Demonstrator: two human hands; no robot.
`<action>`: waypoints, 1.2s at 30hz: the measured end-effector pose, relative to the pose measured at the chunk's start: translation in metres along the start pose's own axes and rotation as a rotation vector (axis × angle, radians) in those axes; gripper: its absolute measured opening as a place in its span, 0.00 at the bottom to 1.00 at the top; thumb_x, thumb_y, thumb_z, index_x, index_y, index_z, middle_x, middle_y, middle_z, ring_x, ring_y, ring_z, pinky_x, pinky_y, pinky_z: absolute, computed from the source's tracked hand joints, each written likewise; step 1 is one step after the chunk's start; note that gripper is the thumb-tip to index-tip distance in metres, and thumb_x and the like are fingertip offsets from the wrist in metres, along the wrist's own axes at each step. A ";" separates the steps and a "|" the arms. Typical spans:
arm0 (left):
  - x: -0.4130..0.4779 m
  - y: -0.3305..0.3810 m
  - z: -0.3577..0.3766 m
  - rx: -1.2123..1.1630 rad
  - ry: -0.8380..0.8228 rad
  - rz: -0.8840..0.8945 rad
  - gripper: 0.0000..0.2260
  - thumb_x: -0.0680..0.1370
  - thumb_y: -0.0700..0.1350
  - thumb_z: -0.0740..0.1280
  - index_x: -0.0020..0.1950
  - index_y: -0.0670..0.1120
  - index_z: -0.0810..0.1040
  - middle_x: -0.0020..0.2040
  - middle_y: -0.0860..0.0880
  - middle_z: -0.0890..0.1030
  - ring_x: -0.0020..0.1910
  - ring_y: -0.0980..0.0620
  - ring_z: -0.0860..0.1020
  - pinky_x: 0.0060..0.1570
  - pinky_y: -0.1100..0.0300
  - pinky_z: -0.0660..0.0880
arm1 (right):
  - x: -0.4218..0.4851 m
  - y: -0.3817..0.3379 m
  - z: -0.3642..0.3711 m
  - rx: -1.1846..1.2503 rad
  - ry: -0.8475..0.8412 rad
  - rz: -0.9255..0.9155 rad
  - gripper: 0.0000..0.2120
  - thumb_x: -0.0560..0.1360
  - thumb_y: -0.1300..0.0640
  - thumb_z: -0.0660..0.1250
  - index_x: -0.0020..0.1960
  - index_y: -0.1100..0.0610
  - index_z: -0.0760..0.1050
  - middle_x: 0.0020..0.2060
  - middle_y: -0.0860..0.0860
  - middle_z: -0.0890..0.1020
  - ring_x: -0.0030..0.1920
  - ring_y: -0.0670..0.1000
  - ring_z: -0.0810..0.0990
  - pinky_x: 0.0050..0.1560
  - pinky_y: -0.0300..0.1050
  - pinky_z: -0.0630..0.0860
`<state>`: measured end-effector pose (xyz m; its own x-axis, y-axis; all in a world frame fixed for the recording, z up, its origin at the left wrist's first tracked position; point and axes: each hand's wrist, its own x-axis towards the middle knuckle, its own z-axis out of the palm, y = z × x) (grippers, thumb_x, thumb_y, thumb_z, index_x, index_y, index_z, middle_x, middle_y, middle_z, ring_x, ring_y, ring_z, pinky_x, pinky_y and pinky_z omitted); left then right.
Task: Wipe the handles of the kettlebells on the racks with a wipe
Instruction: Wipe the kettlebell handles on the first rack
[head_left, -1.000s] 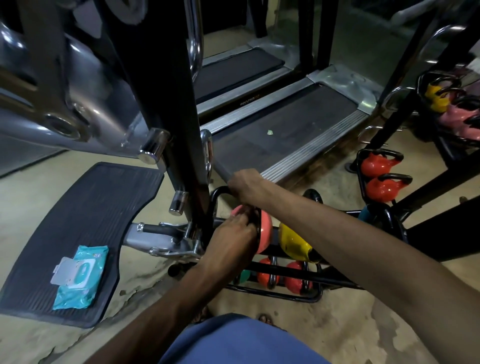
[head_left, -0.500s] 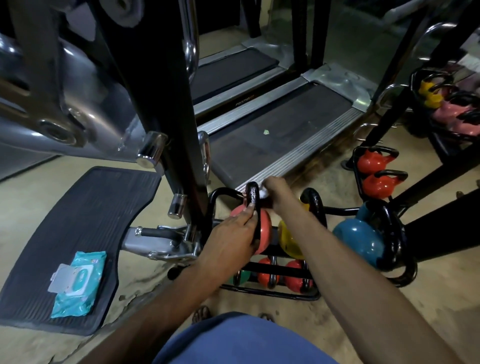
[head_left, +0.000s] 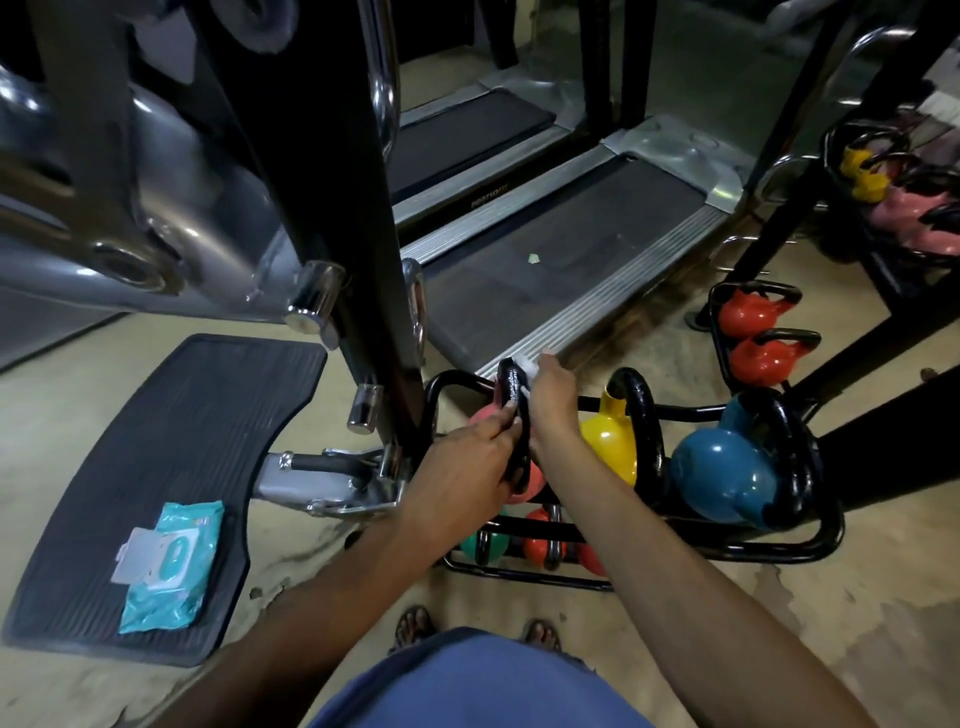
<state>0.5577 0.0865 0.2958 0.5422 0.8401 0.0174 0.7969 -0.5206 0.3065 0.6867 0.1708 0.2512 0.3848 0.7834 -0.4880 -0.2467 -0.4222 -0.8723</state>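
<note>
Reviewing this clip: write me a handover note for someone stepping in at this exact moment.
Left hand: grips the black handle of the pink kettlebell, low down.
Right hand: presses a white wipe on the handle's top.
Yellow kettlebell and blue kettlebell sit beside it on the same rack; wipe pack lies on the floor mat.
Done: only this handle is visibly under way.
Left: finish it, then likely the other handles.

A pink kettlebell (head_left: 531, 480) stands on the top tier of a low black rack (head_left: 800, 552), its black handle (head_left: 511, 395) upright. A white wipe (head_left: 527, 366) is bunched against the handle's top. To its right stand a yellow kettlebell (head_left: 610, 441) and a blue kettlebell (head_left: 722, 478). 2 red kettlebells (head_left: 748, 314) sit on a second rack (head_left: 718, 338) behind.
</note>
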 end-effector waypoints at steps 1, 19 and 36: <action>0.000 0.001 0.001 0.006 0.005 0.000 0.27 0.77 0.49 0.68 0.76 0.47 0.69 0.78 0.53 0.65 0.63 0.52 0.78 0.57 0.54 0.79 | -0.005 0.003 -0.002 -0.174 0.022 -0.139 0.17 0.81 0.49 0.58 0.51 0.60 0.80 0.45 0.53 0.84 0.45 0.55 0.81 0.43 0.45 0.74; -0.019 0.019 0.010 0.091 0.031 0.134 0.25 0.79 0.46 0.69 0.74 0.40 0.70 0.80 0.40 0.59 0.79 0.42 0.58 0.78 0.50 0.57 | 0.000 -0.072 0.033 -1.929 -0.552 -1.044 0.08 0.78 0.55 0.65 0.54 0.57 0.79 0.53 0.56 0.82 0.55 0.59 0.82 0.43 0.47 0.73; -0.021 0.021 0.006 -0.028 0.032 0.092 0.30 0.82 0.49 0.63 0.81 0.42 0.57 0.82 0.44 0.52 0.81 0.47 0.50 0.73 0.59 0.43 | 0.036 -0.073 0.019 -1.293 -0.246 -0.326 0.08 0.75 0.56 0.67 0.47 0.61 0.80 0.47 0.61 0.84 0.47 0.60 0.85 0.36 0.40 0.75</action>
<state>0.5646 0.0572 0.2962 0.6033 0.7938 0.0766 0.7364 -0.5913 0.3286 0.7015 0.2388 0.2980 0.0638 0.9322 -0.3562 0.8816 -0.2199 -0.4176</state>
